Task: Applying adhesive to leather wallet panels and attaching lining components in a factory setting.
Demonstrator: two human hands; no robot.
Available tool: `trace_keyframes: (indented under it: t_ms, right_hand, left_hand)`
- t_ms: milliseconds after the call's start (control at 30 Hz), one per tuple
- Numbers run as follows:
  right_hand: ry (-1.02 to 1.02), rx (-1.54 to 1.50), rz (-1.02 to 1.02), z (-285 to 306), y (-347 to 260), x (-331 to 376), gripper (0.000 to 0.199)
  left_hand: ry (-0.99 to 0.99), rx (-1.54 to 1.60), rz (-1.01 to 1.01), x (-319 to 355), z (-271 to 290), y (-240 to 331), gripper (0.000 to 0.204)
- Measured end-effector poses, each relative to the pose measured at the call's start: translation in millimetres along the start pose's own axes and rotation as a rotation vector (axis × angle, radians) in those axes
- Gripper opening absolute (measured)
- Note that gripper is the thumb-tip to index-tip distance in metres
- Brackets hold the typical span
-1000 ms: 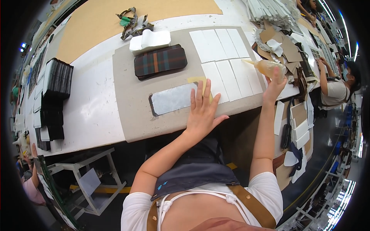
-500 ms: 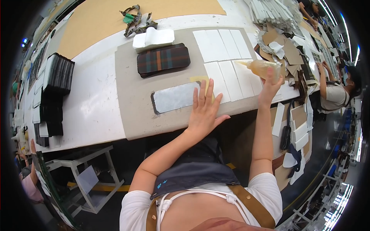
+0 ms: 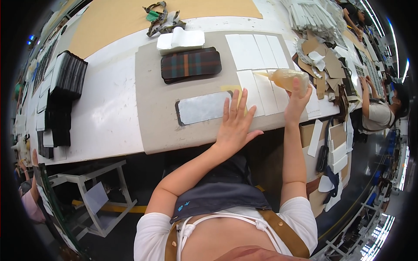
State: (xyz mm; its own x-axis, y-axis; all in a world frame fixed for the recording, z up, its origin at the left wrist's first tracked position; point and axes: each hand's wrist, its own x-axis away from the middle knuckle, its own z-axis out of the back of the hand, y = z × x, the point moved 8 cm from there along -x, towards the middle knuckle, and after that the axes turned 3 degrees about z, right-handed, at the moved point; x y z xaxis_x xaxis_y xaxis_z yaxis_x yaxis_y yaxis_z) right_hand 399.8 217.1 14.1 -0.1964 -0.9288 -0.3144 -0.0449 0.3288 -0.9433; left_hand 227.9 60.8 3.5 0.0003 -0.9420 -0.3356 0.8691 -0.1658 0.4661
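White worktop (image 3: 111, 100) carries a grey board (image 3: 152, 117); on its near half lies a pale panel (image 3: 202, 109). Your left hand (image 3: 235, 128) lies flat at the panel's right end, fingers slightly spread; your right hand (image 3: 297, 103) grips an amber bottle (image 3: 282, 78).

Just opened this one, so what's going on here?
A person's right hand grips a clear bottle with yellowish contents, its pointed nozzle aimed left over the white rectangular pieces. The left hand is spread open, fingers over the right end of a pale, dark-edged panel on the grey board. Beyond that panel lie plaid pieces, with a white stack behind them.
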Motion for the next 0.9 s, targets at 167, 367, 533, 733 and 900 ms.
trace_keyframes:
  t_ms: [167,367,533,733,900]
  right_hand:
    - [-0.021,0.018,0.006,-11.9,-0.6,3.6,0.063]
    - [-0.076,0.069,0.062,-25.0,-3.6,13.5,0.060]
    - [-0.136,0.040,0.034,-39.7,-1.3,19.5,0.056]
    - [-0.214,-0.529,-0.230,-49.2,-10.2,-21.7,0.061]
    - [-0.235,-0.563,-0.285,-54.4,-13.6,-74.0,0.061]
  left_hand:
    - [-0.013,-0.005,0.005,0.2,-1.2,-0.3,0.075]
    - [-0.024,-0.012,0.003,0.7,-1.6,-0.5,0.078]
    - [-0.023,-0.009,0.004,-0.2,-3.1,-0.4,0.078]
    - [0.004,0.038,-0.007,0.6,5.2,0.2,0.072]
    - [0.232,0.141,-0.186,21.2,15.9,4.7,0.042]
